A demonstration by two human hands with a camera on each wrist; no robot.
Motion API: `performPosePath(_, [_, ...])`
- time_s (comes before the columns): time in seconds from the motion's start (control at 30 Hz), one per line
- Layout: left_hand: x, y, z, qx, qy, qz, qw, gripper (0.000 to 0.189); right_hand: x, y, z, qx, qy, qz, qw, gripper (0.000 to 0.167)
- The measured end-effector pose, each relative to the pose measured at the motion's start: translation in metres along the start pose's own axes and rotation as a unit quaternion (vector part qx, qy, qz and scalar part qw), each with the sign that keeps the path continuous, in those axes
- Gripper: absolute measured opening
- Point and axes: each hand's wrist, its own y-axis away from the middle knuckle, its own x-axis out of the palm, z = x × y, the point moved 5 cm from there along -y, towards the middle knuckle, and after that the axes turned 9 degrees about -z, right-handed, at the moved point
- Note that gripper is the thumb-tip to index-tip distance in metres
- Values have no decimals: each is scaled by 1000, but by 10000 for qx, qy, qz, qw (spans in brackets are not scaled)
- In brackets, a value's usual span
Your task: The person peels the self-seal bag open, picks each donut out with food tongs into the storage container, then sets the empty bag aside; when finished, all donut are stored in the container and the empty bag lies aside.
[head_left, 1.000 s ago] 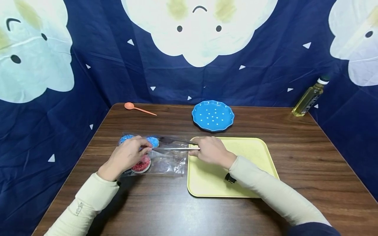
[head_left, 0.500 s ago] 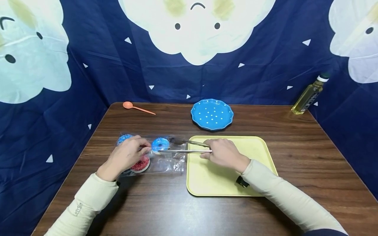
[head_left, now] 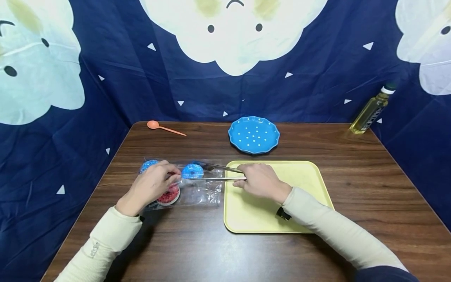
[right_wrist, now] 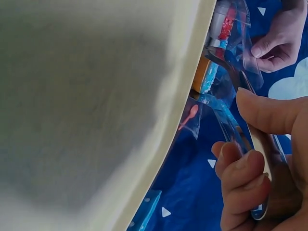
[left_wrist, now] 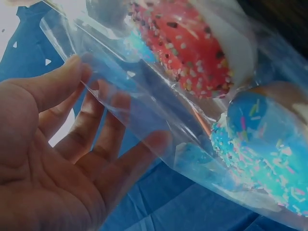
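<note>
My left hand [head_left: 151, 186] pinches the edge of a clear plastic bag [head_left: 204, 195] between thumb and fingers. In my right hand [head_left: 262, 182] is a pair of metal tongs [head_left: 222, 179], which points left into the bag. The tong tips lie at a blue-iced doughnut [head_left: 192, 171], one arm on its far side and the other on its near side. A red-iced doughnut [head_left: 170, 194] with sprinkles and another blue doughnut [head_left: 148, 165] lie at the bag's left end, partly hidden by my left hand. The right wrist view shows fingers and thumb round the tongs [right_wrist: 260, 149].
A yellow tray [head_left: 253, 219] lies under my right hand and forearm. Behind it stands a blue dotted plate [head_left: 253, 135]. An orange spoon [head_left: 165, 128] rests at the table's back left, and a bottle of yellow oil [head_left: 370, 114] stands at the back right.
My right hand and the tongs moved right, then slightly back left. The blue doughnut at the tongs shifted right inside the bag, away from my left hand, which stays in place.
</note>
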Motion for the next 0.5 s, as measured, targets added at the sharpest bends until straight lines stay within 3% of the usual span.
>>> performPosePath(0.5, [-1,-1,0,-12,35,-43,10000,7,-20,30,-15,45,-126,-79,9999,33])
